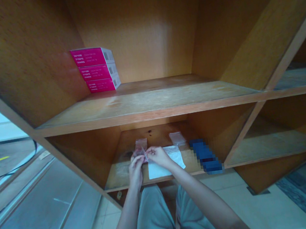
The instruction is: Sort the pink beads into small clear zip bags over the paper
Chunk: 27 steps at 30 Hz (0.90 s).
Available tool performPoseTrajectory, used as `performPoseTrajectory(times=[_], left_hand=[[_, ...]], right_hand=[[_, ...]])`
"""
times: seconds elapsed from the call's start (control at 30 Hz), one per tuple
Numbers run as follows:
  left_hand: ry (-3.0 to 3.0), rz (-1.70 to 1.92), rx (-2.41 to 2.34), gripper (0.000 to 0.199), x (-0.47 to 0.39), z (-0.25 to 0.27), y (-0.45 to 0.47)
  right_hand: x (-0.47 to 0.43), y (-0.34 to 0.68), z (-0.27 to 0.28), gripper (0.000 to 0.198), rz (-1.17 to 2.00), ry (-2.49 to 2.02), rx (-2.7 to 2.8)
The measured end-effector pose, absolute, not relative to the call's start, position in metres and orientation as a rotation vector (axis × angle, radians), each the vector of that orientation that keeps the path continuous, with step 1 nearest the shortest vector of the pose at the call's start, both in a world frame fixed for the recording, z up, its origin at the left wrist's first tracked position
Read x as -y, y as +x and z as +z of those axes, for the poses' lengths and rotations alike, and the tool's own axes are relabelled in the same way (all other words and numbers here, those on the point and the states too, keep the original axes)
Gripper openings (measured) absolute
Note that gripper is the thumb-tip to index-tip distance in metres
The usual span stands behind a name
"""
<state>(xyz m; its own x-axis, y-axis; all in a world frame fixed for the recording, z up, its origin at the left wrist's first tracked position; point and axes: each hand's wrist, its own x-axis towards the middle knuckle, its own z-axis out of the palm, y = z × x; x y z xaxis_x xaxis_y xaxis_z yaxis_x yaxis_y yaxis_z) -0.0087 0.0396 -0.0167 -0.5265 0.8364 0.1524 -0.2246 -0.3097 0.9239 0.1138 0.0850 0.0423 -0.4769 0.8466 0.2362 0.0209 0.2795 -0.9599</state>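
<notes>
On the lower shelf, my left hand [136, 168] and my right hand [158, 156] are close together, both closed with fingertips pinched. A thin, pale, slightly shiny piece [144, 153] stands between their fingers; it is too small to name. Just behind the fingers lies a small clear plastic bag [141, 143], with something pinkish around its near end. A white sheet of paper [158, 172] lies partly under my right hand and wrist. Another clear plastic bag [177, 138] rests behind the paper, to the right.
A blurred-out dark blue oblong thing [206, 156] lies on the lower shelf at right. Three pink boxes [97, 73] are stacked on the upper shelf [162, 98], whose front edge overhangs behind my hands. Glass-like panels [47, 205] lean at left.
</notes>
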Motion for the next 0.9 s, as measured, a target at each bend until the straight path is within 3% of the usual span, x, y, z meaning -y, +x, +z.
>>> performPoseTrajectory(times=[0.17, 0.53, 0.9], left_hand=[[0.872, 1.854, -1.193, 0.023, -0.04, -0.017, -0.008], [0.852, 1.859, -1.118, 0.022, -0.038, -0.012, -0.006], [0.914, 1.935, -1.345, 0.019, -0.044, -0.022, -0.008]], right_hand=[[-0.085, 0.116, 0.046, 0.014, 1.458, -0.687, 1.794], [-0.088, 0.112, 0.052, 0.018, 1.473, -0.659, 1.938], [-0.083, 0.109, 0.068, 0.018, 0.762, -0.969, 2.432]])
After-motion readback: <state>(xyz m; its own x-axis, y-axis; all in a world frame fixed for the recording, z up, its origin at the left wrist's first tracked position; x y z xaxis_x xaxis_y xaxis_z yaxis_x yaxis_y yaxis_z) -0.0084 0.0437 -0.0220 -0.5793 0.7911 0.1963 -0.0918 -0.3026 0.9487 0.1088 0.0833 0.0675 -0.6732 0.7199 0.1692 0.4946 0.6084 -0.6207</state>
